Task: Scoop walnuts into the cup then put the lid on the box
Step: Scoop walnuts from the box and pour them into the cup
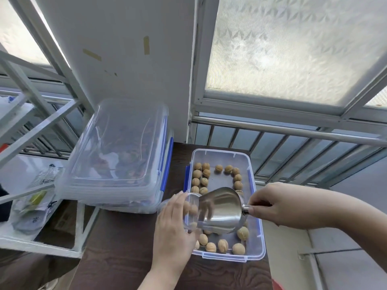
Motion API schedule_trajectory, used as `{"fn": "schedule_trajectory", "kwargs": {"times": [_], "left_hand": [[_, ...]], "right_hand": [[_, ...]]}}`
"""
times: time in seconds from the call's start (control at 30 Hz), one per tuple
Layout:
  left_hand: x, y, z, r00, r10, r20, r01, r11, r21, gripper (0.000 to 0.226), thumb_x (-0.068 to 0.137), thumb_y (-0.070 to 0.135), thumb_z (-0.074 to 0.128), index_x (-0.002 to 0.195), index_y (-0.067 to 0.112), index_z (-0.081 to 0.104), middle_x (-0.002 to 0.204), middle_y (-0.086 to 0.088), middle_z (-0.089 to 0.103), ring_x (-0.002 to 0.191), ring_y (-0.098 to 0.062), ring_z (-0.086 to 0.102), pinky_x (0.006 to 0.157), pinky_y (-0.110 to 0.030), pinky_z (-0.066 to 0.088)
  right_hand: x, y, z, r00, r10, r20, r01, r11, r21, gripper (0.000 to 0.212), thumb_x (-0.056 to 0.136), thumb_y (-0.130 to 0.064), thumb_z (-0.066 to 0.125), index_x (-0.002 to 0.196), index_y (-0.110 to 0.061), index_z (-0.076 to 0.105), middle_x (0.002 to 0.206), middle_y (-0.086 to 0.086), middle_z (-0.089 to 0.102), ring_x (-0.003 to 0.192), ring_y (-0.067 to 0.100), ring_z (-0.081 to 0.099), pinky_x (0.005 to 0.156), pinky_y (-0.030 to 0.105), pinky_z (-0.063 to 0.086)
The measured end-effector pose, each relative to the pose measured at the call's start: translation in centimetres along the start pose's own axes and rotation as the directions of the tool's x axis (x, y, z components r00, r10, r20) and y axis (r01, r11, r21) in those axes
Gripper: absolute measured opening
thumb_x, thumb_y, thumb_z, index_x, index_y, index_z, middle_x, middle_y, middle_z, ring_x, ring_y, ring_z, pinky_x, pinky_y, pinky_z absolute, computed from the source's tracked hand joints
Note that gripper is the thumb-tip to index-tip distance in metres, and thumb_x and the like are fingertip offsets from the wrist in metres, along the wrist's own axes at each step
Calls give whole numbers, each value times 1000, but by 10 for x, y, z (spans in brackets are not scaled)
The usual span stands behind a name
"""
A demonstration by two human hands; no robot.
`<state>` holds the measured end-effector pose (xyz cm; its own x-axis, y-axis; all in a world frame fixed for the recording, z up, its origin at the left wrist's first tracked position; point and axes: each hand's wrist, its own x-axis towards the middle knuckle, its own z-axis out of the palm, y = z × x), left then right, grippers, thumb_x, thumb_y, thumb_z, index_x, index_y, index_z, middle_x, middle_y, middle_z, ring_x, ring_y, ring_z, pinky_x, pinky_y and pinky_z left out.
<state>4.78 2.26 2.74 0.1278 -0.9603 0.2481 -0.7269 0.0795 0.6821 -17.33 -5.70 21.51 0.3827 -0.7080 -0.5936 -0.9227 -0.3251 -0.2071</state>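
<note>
Head view. The scooping step is under way. The open clear plastic box is sitting on the dark wood-grain desk, and walnuts are lying loose along its far, left and near sides, with the middle of the floor mostly bare. The left hand is holding a clear plastic cup over the near-left part of the box, tilted with its mouth turned toward the scoop. The right hand is holding a stainless steel scoop by its short handle, bowl tipped toward the cup so that its lip is meeting or nearly meeting the cup's rim. Whether any walnuts are inside the cup or the scoop at this moment cannot be told; the metal bowl is hiding its load and the cup wall is showing mainly reflections.

Judgement: the transfer into the cup is in progress, not finished. The lid step is not yet done; the box is standing uncovered. A clear lid is lying on a stack of closed containers with blue latches at the left of the desk, well apart from the box; it is probably the one needed.

Hand poses: the left fingers are wrapping around the cup wall, slightly spread. The right fingers are pinching the scoop handle, the forearm coming in from the right.
</note>
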Motion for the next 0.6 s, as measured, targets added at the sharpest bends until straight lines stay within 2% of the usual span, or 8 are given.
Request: {"fn": "schedule_trajectory", "kwargs": {"times": [0.1,0.2,0.3,0.37,0.43,0.47,0.53,0.6], "left_hand": [[-4,-4,-4,996,-88,-25,86,994,-73,90,64,41,86,139,37,37,137,19,49,127,-2,43,107,-28,38],[-9,-18,-6,976,-216,-34,207,964,-167,89,58,42,89,133,36,43,131,19,53,124,-4,46,104,-32,42],[-16,-33,-10,952,-291,-93,259,930,-259,86,53,37,93,125,38,46,125,21,56,119,-6,53,101,-32,45],[-20,-41,-10,929,-342,-139,286,906,-311,89,50,30,96,121,43,44,120,33,54,116,2,54,99,-19,43],[-23,-46,-10,905,-393,-164,313,875,-368,93,47,22,97,121,40,43,114,40,53,110,12,53,91,-4,39],[-25,-50,-9,897,-407,-171,318,864,-390,93,46,21,97,122,36,45,115,36,55,109,11,54,90,-3,40],[-26,-59,-8,883,-434,-181,338,853,-398,96,44,20,98,125,27,47,118,17,59,109,4,57,92,-10,44],[-28,-74,-5,870,-458,-180,361,842,-400,96,42,13,98,125,18,49,115,2,61,103,10,59,88,-7,44]], "right_hand": [[-7,11,1,1000,30,4,-30,998,57,45,94,-59,44,84,-19,62,70,-4,63,60,11,53,69,35,52],[-12,30,15,989,124,83,-146,924,353,37,96,-53,50,77,-25,65,58,-4,59,48,10,46,53,31,44],[3,44,68,946,276,173,-321,701,636,31,100,-36,51,89,-15,70,55,1,58,32,14,39,36,23,29],[20,40,111,916,334,222,-382,558,737,35,101,-30,51,96,1,67,60,9,61,28,14,43,34,22,29],[32,27,140,885,347,311,-430,354,831,34,102,-23,48,89,5,63,60,15,63,28,17,45,31,17,31],[37,21,149,875,347,339,-442,281,852,34,102,-21,47,82,3,62,55,15,63,27,18,45,32,15,32],[44,14,157,858,370,355,-452,219,864,39,100,-20,47,69,-2,62,44,9,57,25,17,40,33,13,30],[50,12,161,847,415,332,-433,178,883,45,99,-17,47,57,-4,58,35,5,50,22,14,34,31,13,27]]}}
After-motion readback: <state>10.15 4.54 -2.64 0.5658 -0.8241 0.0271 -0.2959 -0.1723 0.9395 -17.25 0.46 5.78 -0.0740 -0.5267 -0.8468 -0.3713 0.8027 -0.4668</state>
